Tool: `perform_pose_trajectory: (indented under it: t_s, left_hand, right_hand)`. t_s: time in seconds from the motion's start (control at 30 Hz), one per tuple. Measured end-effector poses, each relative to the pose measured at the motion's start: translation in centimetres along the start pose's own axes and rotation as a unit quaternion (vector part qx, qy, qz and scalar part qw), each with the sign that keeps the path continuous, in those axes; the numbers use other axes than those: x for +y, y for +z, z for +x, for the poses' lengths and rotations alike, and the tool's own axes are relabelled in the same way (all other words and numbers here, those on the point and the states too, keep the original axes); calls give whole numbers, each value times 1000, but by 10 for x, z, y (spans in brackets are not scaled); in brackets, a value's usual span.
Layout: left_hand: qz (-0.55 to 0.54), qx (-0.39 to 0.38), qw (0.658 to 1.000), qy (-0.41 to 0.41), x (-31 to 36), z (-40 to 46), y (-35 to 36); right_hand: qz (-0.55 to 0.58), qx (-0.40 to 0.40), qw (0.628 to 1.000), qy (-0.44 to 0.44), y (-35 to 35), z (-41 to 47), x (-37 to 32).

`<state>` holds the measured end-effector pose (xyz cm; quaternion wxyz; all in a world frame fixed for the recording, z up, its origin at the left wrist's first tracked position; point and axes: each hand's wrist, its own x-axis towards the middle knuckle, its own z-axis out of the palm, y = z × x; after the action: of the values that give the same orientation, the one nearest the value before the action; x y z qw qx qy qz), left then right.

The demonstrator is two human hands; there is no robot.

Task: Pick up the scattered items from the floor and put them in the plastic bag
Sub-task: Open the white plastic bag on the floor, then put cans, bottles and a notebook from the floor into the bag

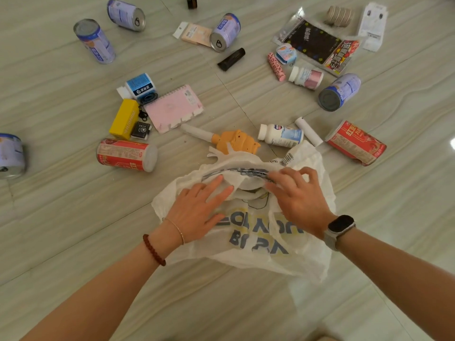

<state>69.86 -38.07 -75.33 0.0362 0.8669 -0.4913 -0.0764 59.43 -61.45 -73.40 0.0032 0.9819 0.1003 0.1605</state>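
A: Where are the grips?

B: Both on the crumpled white printed plastic bag (258, 239) lying on the pale tiled floor (73, 217). The left hand (197, 207) presses it flat, fingers straight. The right hand (298, 198) has fingers curled, pinching the bag's rim.

A: And around them?

B: Beyond the left grip lies 1 red cylindrical tin can (126, 155). Just past both grips sits an orange plastic toy (236, 141). Beyond the right grip, 1 white plastic bottle (280, 135) and another red can (355, 142).

The purple can (11, 156) is cut by the left edge.
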Motion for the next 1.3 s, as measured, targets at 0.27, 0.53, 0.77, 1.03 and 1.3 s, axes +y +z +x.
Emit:
perform_pose_trajectory:
  t_s: [0.27,0.53,0.77,1.03,1.3]
  left_hand:
    - [70,-12,997,-20,-11,15,1]
    - [10,-196,978,-65,-38,6,1]
    - [8,71,994,83,-35,-8,-32]
    - [-77,110,991,-28,-39,109,-64]
    - [-153,-204,954,-161,-45,182,-34]
  right_hand:
    - [-35,-245,968,39,10,10,22]
    - [104,-451,881,96,15,0,63]
    - [113,-274,953,66,-7,3,47]
    - [122,-106,959,234,2,96,80]
    - [149,-338,884,286,55,107,101]
